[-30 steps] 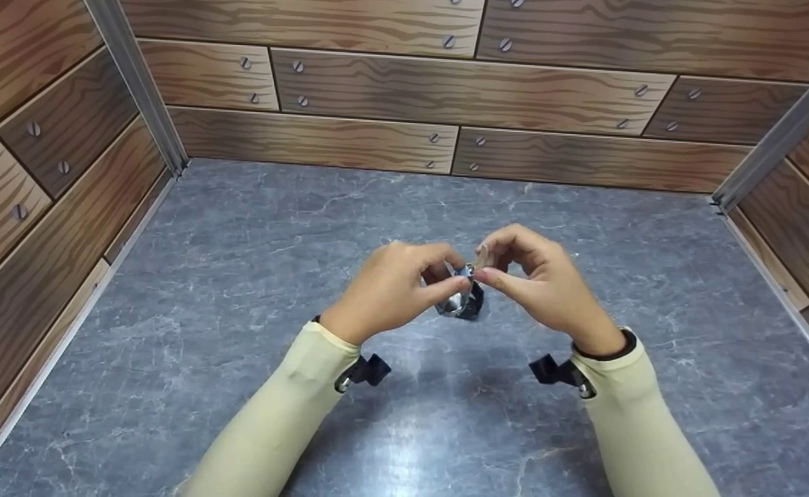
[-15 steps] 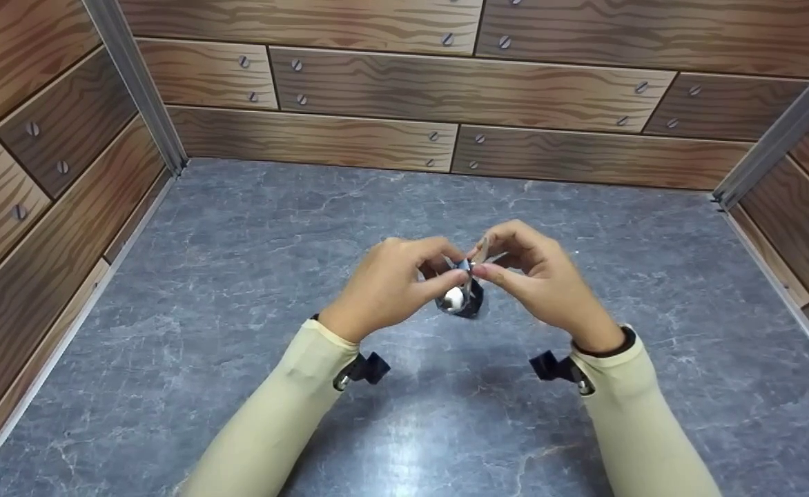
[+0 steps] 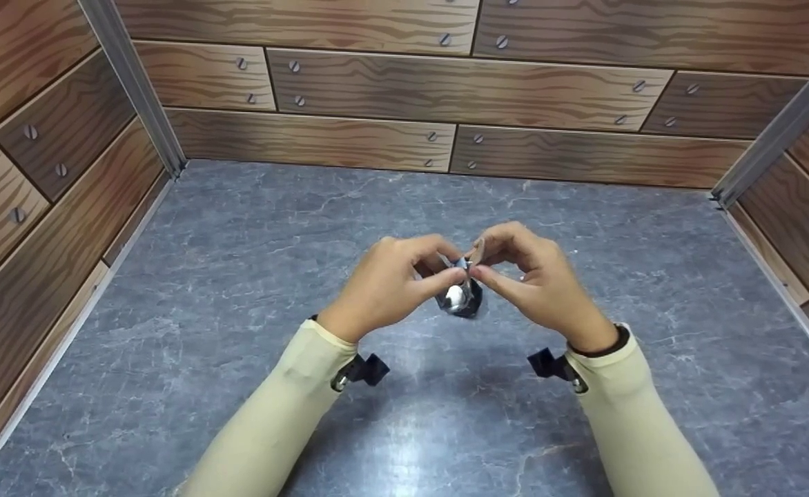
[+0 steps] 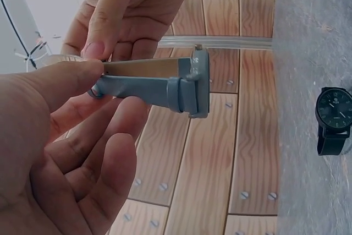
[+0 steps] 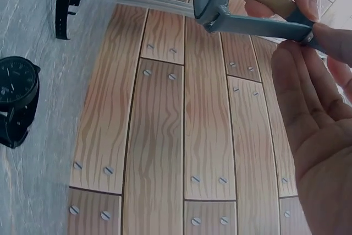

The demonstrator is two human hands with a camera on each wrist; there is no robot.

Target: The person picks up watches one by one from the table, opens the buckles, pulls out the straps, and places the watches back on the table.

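Note:
A wristwatch (image 4: 201, 83) with a blue-grey strap, tan on its inner side, is held in the air between my hands. Its strap is bent back into a loop, and the case hangs below my fingers in the head view, its glass (image 3: 455, 297) catching the light. My left hand (image 3: 391, 286) pinches the strap (image 5: 258, 26) near its ends between thumb and fingers. Thumb and fingers of my right hand (image 3: 539, 279) pinch the strap ends from the other side. The fingertips partly hide the buckle area, so how the ends are joined cannot be told.
A black wristwatch (image 4: 334, 111) lies on the grey marbled table (image 3: 273, 386), partly behind the held watch in the head view. Another black strap (image 5: 65, 6) shows cut off at the right wrist view's top. Wood-patterned walls (image 3: 377, 86) enclose the table's back and sides.
The watch case has tilted so its glass shows more brightly. Both hands have shifted very slightly, their fingertips staying together at the strap ends.

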